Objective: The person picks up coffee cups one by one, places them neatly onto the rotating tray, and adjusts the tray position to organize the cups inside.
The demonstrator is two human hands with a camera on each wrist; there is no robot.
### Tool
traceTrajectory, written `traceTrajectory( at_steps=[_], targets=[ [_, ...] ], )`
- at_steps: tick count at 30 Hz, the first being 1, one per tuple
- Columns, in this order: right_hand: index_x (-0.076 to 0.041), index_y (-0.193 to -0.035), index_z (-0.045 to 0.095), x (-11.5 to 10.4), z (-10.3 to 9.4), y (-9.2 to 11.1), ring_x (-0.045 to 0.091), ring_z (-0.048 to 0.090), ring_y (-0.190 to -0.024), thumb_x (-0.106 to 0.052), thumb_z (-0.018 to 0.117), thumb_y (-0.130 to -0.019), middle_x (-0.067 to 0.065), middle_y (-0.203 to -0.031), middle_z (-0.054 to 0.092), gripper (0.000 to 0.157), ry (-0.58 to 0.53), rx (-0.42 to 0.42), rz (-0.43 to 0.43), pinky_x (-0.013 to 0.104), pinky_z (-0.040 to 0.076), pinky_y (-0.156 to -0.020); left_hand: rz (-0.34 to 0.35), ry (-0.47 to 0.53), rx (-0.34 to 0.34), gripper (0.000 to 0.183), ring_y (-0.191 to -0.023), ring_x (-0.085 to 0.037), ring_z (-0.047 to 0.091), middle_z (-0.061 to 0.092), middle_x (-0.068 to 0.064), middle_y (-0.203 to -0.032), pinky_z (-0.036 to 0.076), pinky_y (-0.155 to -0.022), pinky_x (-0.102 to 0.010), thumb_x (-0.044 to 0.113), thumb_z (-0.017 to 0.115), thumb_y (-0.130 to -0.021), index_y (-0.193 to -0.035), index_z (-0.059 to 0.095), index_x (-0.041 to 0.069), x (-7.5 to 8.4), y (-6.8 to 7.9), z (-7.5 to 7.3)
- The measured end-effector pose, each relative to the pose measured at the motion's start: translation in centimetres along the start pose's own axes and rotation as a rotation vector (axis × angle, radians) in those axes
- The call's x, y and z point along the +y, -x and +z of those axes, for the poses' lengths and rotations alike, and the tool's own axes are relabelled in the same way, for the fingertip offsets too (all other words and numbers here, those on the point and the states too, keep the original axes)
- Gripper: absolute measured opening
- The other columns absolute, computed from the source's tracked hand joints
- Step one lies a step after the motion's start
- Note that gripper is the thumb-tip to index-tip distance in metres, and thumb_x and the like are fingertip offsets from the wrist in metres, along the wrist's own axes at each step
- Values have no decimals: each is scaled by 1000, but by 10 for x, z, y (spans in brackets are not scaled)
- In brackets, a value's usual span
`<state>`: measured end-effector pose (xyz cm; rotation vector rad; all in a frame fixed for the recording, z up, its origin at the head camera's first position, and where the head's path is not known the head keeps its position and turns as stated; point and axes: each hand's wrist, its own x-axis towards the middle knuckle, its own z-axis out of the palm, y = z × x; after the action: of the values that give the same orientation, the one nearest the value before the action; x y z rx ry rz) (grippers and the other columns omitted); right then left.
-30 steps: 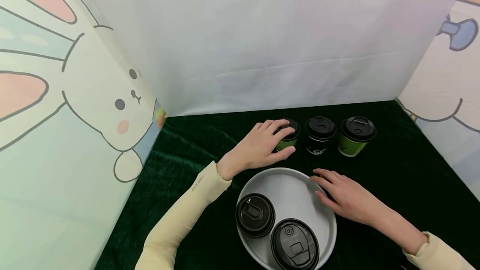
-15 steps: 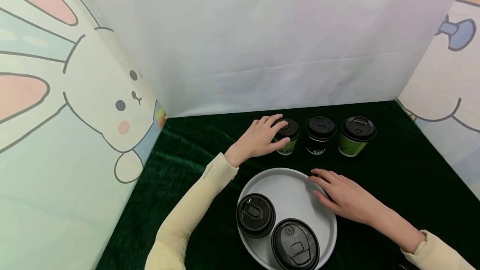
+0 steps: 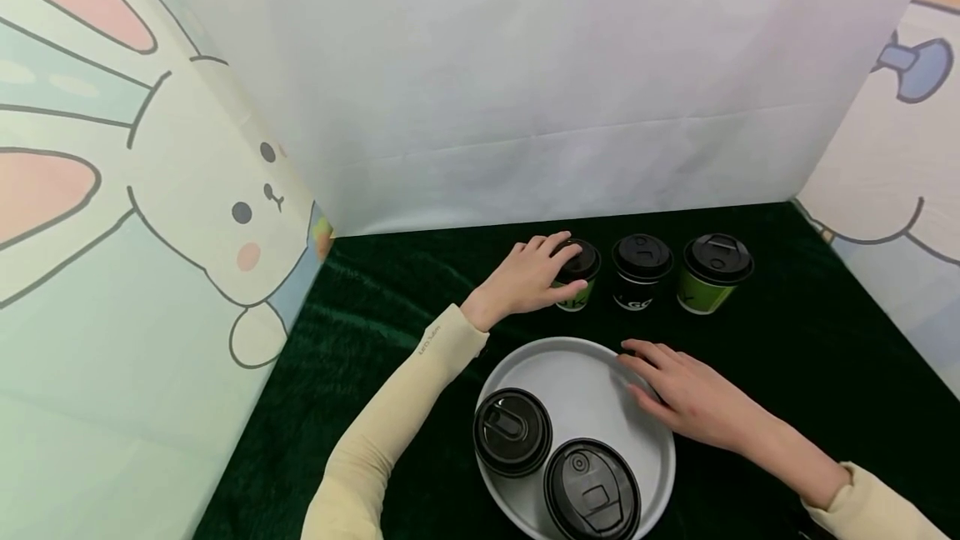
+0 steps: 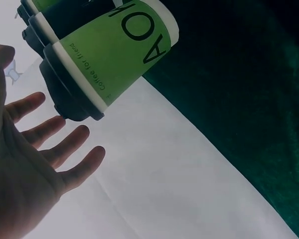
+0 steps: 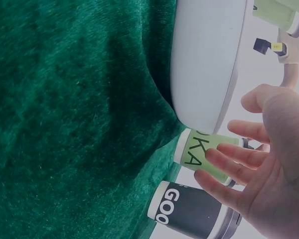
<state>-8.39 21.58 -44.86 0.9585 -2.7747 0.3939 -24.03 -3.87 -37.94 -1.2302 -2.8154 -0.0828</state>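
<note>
Fingers [image 4: 72,147] of the left hand [image 3: 525,277] spread loosely at the black lid [image 3: 588,263] of the left green cup [image 3: 574,299], grasping nothing; whether a fingertip touches it I cannot tell. Those of the right hand [image 3: 682,394] are parted, slightly bent and unloaded, over the right far rim of the grey tray [image 3: 585,386]; contact is unclear.

Largest is the white wall [image 3: 525,65], flanked by panels, the left one printed with a rabbit [image 3: 202,190]. Below spreads the bench, under dark green cloth [image 3: 420,473]. Pale yellow sleeves [image 3: 412,398] cover the arms. Next comes the round tray, carrying two black-lidded cups: the front cup [image 3: 592,490] and, just beside it, the left tray cup [image 3: 512,432]. Behind the tray, three upright lidded cups make a row: the left green cup, the black cup [image 3: 637,277] in the middle, the right green cup [image 3: 708,286]. Smallest is the lettering [image 4: 87,67], "Coffee for friend", on the left green cup.
</note>
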Motion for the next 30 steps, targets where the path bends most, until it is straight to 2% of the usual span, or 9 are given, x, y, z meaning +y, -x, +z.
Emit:
traceTrajectory(
  at_steps=[6, 21, 27, 30],
  targets=[
    [-12, -134, 64, 1, 0, -1, 25, 62, -117, -30, 71, -94, 11, -138, 57, 45, 1, 4, -6, 48, 55, -87, -1, -15, 3, 64, -144, -27, 37, 27, -5, -164, 35, -112, -49, 60, 40, -102, -156, 37, 26, -1, -4, 4],
    [-12, -134, 64, 3, 6, -1, 23, 63, -115, -30, 72, -93, 9, -137, 58, 45, -3, 29, -24, 49, 55, -87, -20, -13, -92, 71, -146, -28, 32, 19, -7, -167, 36, -112, -51, 62, 43, -100, -159, 29, 24, -1, -13, 11],
    [-12, -134, 64, 3, 6, -1, 23, 63, -114, -30, 71, -94, 9, -137, 58, 45, -4, 18, -10, 48, 55, -86, -3, -1, -81, 63, -146, -30, 32, 20, -10, -166, 41, -108, -53, 55, 49, -101, -152, 38, 19, 2, -15, 10],
    [-12, -134, 64, 4, 5, -1, 23, 63, -115, -30, 71, -94, 9, -137, 58, 45, -8, 14, -4, 49, 55, -87, 25, -12, -63, 57, -144, -31, 36, 22, -13, -164, 46, -103, -49, 50, 53, -101, -146, 43, 16, 2, -17, 12]
  ],
)
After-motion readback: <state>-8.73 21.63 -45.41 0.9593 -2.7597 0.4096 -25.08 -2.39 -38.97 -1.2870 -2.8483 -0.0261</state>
